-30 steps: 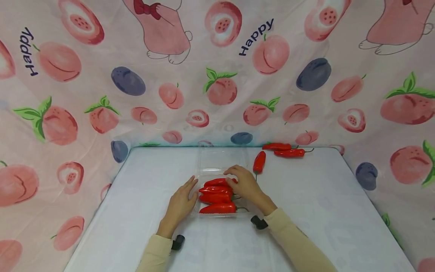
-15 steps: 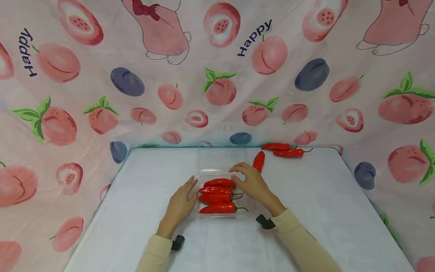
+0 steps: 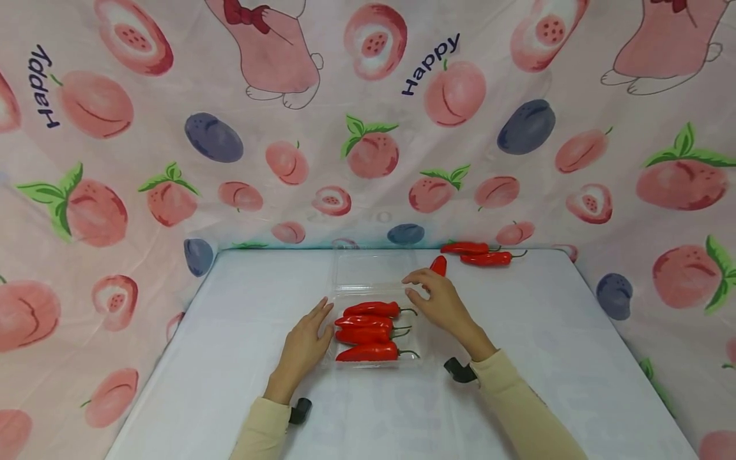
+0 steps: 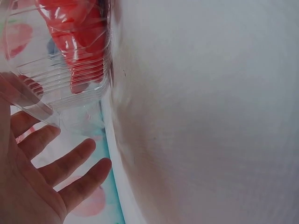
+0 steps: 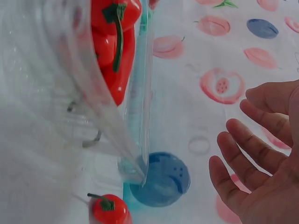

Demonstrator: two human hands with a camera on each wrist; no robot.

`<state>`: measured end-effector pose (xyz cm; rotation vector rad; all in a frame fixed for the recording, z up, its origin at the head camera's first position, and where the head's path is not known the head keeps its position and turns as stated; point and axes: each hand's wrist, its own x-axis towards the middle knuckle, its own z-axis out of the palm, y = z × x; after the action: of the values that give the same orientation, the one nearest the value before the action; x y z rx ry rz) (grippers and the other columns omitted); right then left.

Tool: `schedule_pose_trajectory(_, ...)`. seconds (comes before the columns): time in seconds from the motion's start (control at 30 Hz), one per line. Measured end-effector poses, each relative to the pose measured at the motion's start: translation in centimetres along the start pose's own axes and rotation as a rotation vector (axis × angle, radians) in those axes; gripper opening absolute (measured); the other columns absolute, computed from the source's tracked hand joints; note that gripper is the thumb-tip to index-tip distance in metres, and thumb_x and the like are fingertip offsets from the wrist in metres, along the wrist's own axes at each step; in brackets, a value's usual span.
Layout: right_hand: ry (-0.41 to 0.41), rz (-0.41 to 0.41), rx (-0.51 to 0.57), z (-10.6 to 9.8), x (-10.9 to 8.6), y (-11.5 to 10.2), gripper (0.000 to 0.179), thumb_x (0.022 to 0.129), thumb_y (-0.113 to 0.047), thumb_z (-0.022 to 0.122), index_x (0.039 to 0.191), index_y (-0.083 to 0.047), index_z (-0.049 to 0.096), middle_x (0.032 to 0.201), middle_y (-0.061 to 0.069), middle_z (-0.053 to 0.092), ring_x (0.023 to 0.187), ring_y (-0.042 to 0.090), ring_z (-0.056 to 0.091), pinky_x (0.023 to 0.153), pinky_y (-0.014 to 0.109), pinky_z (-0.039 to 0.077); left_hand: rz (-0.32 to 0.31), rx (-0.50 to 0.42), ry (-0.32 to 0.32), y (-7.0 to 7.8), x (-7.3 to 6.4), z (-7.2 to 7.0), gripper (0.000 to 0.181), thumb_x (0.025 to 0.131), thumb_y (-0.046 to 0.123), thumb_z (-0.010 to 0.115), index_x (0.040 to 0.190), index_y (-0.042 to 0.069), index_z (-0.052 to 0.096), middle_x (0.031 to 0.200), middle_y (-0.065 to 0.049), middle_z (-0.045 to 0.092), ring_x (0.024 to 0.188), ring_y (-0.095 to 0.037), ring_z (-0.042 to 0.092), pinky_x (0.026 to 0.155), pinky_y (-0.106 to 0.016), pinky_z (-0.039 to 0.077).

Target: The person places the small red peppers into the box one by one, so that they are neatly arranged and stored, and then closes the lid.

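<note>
Several red chili peppers (image 3: pixel 368 335) lie side by side in a clear plastic clamshell box (image 3: pixel 376 365), stems to the right. Its clear lid (image 3: pixel 374 269) is folded back behind. My left hand (image 3: pixel 307 338) rests at the box's left side, fingers spread; in the left wrist view its thumb overlaps the clear wall. Off the box's back right corner hovers my right hand (image 3: pixel 445 310), holding nothing, fingers loosely bent and apart in the right wrist view. Just beyond it lies a loose red chili pepper (image 3: pixel 439 265), partly hidden by the hand.
Two more red chili peppers, one behind (image 3: pixel 467 247) and one in front (image 3: pixel 489 259), lie at the table's back edge. A white cloth covers the table (image 3: pixel 517 358). Behind hangs a pink curtain (image 3: pixel 322 83) printed with peaches.
My right hand has let go of the rearmost pepper in the box and moved right, toward the loose pepper. The left hand has stayed in place.
</note>
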<state>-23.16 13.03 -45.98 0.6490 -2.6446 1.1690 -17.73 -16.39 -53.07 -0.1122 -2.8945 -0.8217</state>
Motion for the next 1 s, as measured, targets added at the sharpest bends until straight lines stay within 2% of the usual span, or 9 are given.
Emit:
schedule_pose_trajectory(0.17, -0.002, 0.05, -0.011, -0.8, 0.0, 0.5, 0.022, 0.092, -0.017, 0.068, 0.112, -0.012, 0.071, 0.117, 0.007, 0.069, 0.107, 0.029, 0.064, 0.091, 0.049, 0.057, -0.002, 0.004, -0.005, 0.0, 0.0, -0.1, 0.049, 0.095, 0.027, 0.058, 0.144, 0.021, 0.052, 0.155, 0.004, 0.043, 0.134, -0.03, 0.053, 0.103, -0.054, 0.049)
schedule_pose_trajectory(0.27, 0.013, 0.049, -0.024, -1.3, 0.0, 0.8, 0.021, 0.092, -0.016, 0.066, 0.112, -0.012, 0.071, 0.117, 0.008, 0.069, 0.107, 0.03, 0.064, 0.092, 0.051, 0.056, -0.001, 0.005, -0.006, 0.0, 0.0, -0.1, 0.049, 0.095, 0.027, 0.058, 0.144, 0.021, 0.052, 0.155, 0.003, 0.043, 0.134, -0.03, 0.053, 0.102, -0.054, 0.049)
schedule_pose_trajectory(0.37, 0.017, 0.052, -0.029, -1.8, -0.1, 1.2, 0.021, 0.092, -0.015, 0.066, 0.112, -0.011, 0.071, 0.116, 0.008, 0.068, 0.101, 0.029, 0.063, 0.088, 0.05, 0.057, 0.001, 0.007, -0.003, 0.0, 0.0, -0.1, 0.05, 0.095, 0.027, 0.058, 0.144, 0.021, 0.052, 0.155, 0.003, 0.043, 0.134, -0.03, 0.053, 0.102, -0.053, 0.049)
schedule_pose_trajectory(0.5, 0.024, 0.053, -0.028, -2.4, -0.2, 2.2, 0.021, 0.092, -0.015, 0.067, 0.112, -0.009, 0.071, 0.113, 0.008, 0.068, 0.098, 0.03, 0.063, 0.085, 0.049, 0.057, 0.007, 0.007, 0.0, 0.0, 0.1, -0.1, 0.049, 0.095, 0.027, 0.058, 0.144, 0.021, 0.052, 0.155, 0.003, 0.044, 0.133, -0.03, 0.053, 0.102, -0.053, 0.049)
schedule_pose_trajectory(0.67, 0.038, 0.058, -0.03, -3.3, -0.3, 3.6, 0.022, 0.092, -0.014, 0.067, 0.112, -0.007, 0.07, 0.114, 0.011, 0.069, 0.107, 0.03, 0.063, 0.091, 0.052, 0.056, 0.01, 0.007, -0.001, 0.0, 0.1, -0.2, 0.049, 0.096, 0.028, 0.058, 0.144, 0.021, 0.051, 0.155, 0.002, 0.044, 0.133, -0.03, 0.053, 0.102, -0.053, 0.049)
schedule_pose_trajectory(1.0, 0.064, 0.101, -0.067, -4.5, -0.8, 6.1, 0.023, 0.092, -0.011, 0.065, 0.114, -0.006, 0.069, 0.116, 0.015, 0.069, 0.103, 0.032, 0.064, 0.09, 0.052, 0.056, 0.008, 0.005, -0.003, 0.0, 0.1, -0.1, 0.05, 0.095, 0.027, 0.059, 0.144, 0.02, 0.052, 0.154, 0.001, 0.044, 0.132, -0.031, 0.054, 0.102, -0.053, 0.05)
